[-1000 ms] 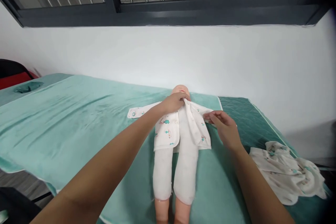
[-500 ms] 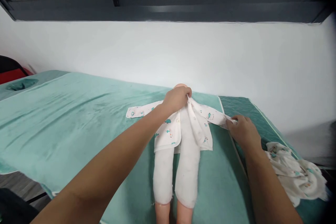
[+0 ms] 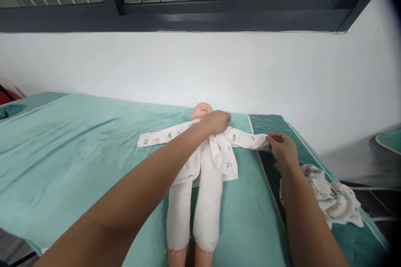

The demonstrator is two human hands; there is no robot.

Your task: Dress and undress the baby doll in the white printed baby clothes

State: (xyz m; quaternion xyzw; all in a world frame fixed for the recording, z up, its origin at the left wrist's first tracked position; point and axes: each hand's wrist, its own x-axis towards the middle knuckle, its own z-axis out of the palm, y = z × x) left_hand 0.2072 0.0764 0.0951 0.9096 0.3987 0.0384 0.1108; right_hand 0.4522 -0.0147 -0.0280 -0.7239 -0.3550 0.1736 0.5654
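Observation:
A baby doll (image 3: 202, 109) lies on its back with its head toward the wall. Its body and legs are padded white, and the lower legs are bare. A white baby shirt (image 3: 227, 162) with small green prints is on it, hanging open at the front, both sleeves spread sideways. My left hand (image 3: 219, 122) reaches across the chest, fingers closed at the shoulder of the right-hand sleeve. Between thumb and fingers, my right hand (image 3: 282, 147) pinches that sleeve's cuff end. My left forearm covers part of the shirt.
A light green sheet (image 3: 78, 154) covers the bed, with a darker green cover (image 3: 269, 123) at its right. Crumpled printed cloth (image 3: 335, 198) lies beside my right forearm. Behind stand a white wall (image 3: 175, 66) and a barred window with a dark frame (image 3: 203, 21).
My left hand has shifted from the shirt's collar edge to the shoulder, uncovering the doll's head. The sleeve is drawn straighter, with my right hand still at its cuff. The view has shifted slightly.

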